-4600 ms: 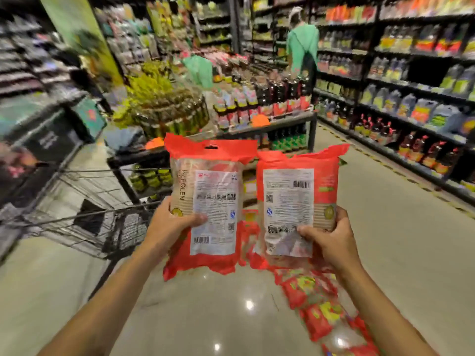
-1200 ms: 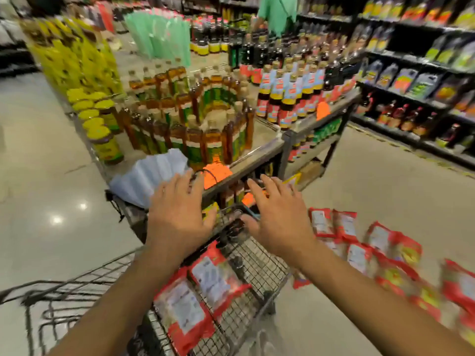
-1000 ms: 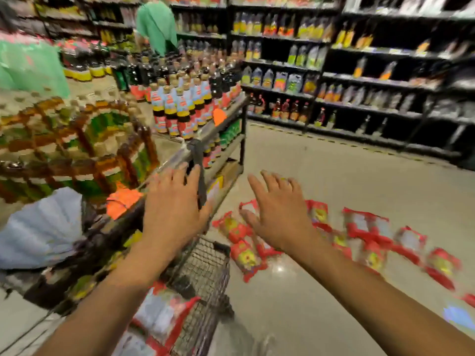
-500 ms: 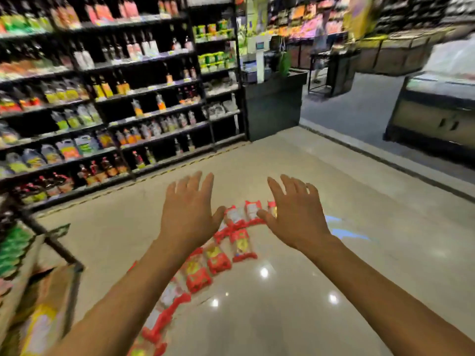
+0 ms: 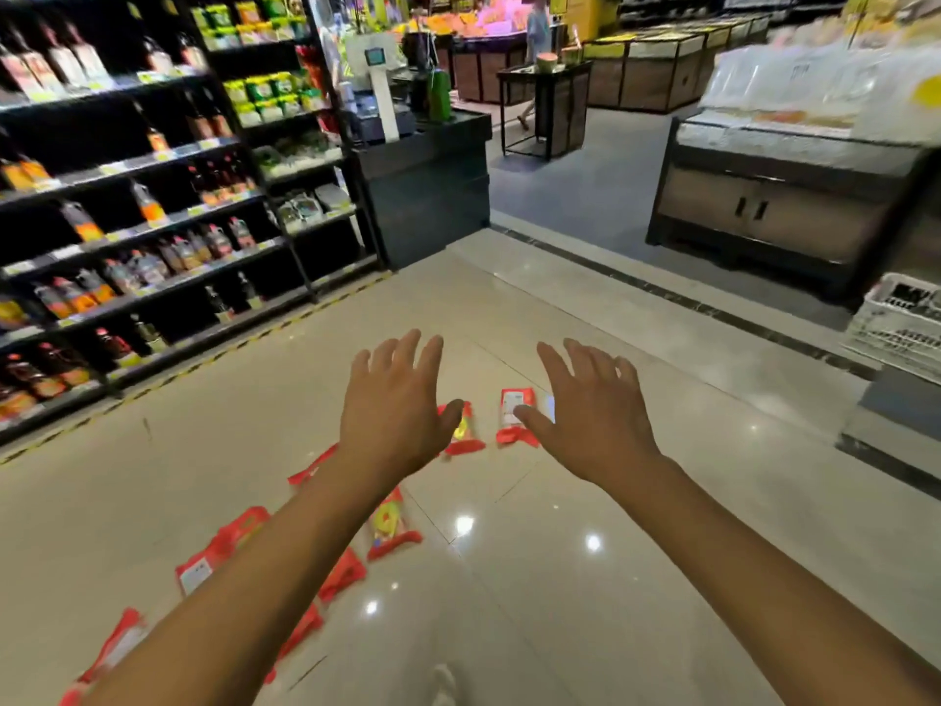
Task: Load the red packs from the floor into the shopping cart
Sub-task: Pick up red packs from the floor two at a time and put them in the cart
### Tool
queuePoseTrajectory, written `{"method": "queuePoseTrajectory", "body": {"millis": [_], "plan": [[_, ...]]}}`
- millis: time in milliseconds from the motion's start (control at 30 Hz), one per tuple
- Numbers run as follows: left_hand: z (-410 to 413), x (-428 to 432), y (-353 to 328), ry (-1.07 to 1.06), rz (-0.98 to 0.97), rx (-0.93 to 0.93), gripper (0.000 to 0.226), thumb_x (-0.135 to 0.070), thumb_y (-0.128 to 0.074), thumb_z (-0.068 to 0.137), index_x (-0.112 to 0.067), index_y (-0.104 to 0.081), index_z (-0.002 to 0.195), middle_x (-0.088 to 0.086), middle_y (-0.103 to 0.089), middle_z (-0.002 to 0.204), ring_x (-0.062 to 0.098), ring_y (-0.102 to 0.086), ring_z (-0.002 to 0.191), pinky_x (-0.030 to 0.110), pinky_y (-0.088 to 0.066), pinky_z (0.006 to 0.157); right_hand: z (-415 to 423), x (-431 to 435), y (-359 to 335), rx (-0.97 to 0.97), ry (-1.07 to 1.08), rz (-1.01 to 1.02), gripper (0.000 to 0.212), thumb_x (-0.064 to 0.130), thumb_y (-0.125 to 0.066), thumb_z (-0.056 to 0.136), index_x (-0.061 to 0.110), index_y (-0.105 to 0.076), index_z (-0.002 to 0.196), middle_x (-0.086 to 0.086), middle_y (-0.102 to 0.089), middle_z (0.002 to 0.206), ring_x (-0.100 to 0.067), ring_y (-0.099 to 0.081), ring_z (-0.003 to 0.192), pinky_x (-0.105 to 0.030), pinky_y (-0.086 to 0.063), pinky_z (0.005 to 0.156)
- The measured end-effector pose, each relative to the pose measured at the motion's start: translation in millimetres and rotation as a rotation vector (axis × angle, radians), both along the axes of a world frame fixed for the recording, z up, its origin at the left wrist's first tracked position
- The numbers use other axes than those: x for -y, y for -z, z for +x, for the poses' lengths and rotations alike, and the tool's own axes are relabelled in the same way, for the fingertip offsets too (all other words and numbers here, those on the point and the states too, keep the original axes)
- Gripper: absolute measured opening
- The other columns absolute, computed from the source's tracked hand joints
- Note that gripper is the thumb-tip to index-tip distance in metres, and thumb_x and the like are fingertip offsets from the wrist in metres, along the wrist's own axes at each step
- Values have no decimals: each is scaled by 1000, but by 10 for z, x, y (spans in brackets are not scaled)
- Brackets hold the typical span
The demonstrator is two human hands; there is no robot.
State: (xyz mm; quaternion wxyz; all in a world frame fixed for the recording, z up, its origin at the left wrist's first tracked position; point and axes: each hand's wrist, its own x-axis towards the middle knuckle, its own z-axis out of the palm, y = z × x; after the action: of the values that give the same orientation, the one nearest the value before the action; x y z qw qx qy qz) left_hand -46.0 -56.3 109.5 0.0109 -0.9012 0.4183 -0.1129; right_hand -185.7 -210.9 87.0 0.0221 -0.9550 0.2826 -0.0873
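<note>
Several red packs lie in a loose row on the shiny tiled floor, running from the lower left towards the middle. The farthest red pack (image 5: 515,417) lies label-up just left of my right hand (image 5: 593,415). Another red pack (image 5: 462,430) lies beside the thumb of my left hand (image 5: 394,405). A nearer red pack (image 5: 391,526) shows a yellow print, and my left forearm hides part of the row. Both hands are stretched out above the floor, palms down, fingers spread, holding nothing. The shopping cart is out of view.
Dark shelves (image 5: 153,206) of bottles line the left side behind a yellow-black floor stripe. A dark counter (image 5: 427,191) stands ahead, a display cabinet (image 5: 779,206) at the right, and a white crate (image 5: 901,318) at the far right. A person (image 5: 534,48) walks far off.
Earlier I held two red packs, then both lay in the cart and my hands left it empty. The view has since swung right, away from the cart, onto the packs on the floor.
</note>
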Motion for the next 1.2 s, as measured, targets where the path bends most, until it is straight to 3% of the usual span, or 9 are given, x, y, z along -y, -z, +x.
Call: {"method": "queuePoseTrajectory", "body": {"millis": [733,967,1200], "plan": [[4035,3011,1118,-35,68,-171,76,-59,-48,93,-19,-28,155,10,-32,163,33,-33,148,51,-26,122,3995,3059,880,-190,-54,51,76,65,-38,93,24,-23,155,-10,-30,159,-30,-31,144,-49,-26,115],[5121,3947,2433,-223,159,-352,70,-55,-43,96,-16,-32,154,10,-39,160,32,-39,145,47,-32,119,5174,4313,2326,-349,-75,273,74,63,-41,92,25,-26,154,-7,-35,157,-27,-34,142,-45,-28,112],[6010,4616,4885,-366,284,-564,78,-50,-52,92,-15,-28,156,14,-36,160,37,-41,141,48,-35,113,6100,5302,4763,-540,-77,457,74,62,-43,91,24,-27,153,-9,-41,152,-30,-40,137,-44,-33,107]]}}
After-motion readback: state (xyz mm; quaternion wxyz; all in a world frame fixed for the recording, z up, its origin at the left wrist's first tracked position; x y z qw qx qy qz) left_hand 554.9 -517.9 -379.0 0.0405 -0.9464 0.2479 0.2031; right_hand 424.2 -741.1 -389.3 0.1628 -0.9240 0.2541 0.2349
